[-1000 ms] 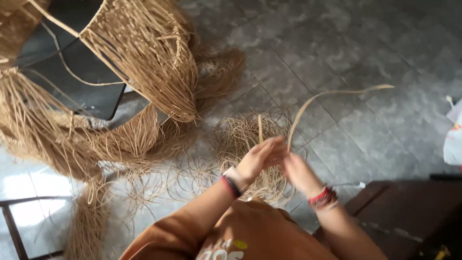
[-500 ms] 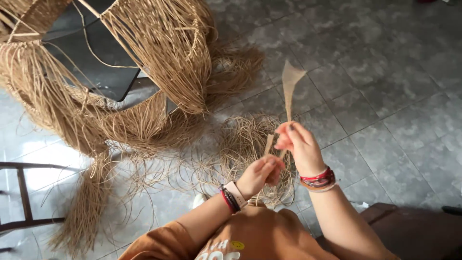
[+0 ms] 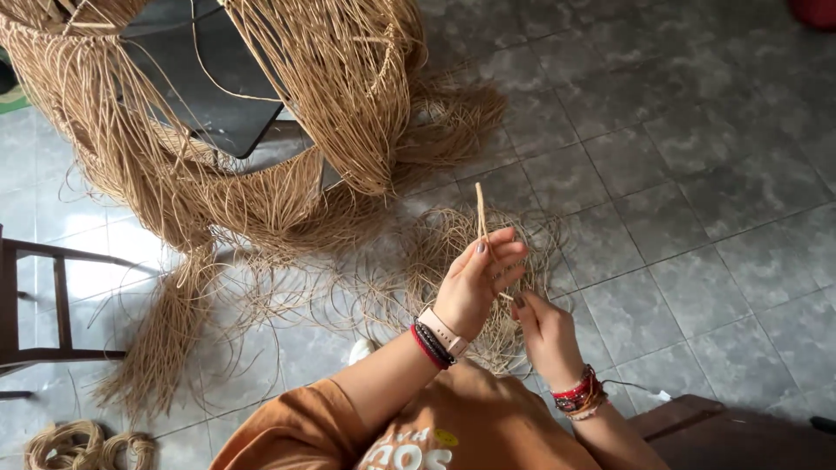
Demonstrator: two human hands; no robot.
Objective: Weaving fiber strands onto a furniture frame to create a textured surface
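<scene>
At the far left, a dark wooden chair frame (image 3: 35, 305) stands on the grey tile floor (image 3: 697, 174). Below it, in the corner, small coils of straw cord (image 3: 83, 446) lie on the floor. A big mass of long tan straw strands (image 3: 261, 130) hangs down over a dark seat (image 3: 209, 96) and spills onto the tiles. If a foot or sleeve catches those loose ends, the pile could be dragged and get knotted.

In the middle, a round, messy tangle of thin strands (image 3: 453, 252) lies on the floor just under the hands. It looks easy to mix up with the piece being held.

The left hand (image 3: 477, 283) is raised with its fingers curled. It pinches a thin straw strip (image 3: 481, 213) that sticks straight up above the fingertips. The strip looks stiff and dry, so a sharp bend could crack or split it. A loose pinch could let it slide down into the tangle below.

Just to the right and a bit lower, the right hand (image 3: 544, 335) is half closed, with its thumb and fingers pressed near the bottom end of the same strip. I cannot tell if it really grips it. If both hands pull apart too hard, the strip could snap between them.
</scene>
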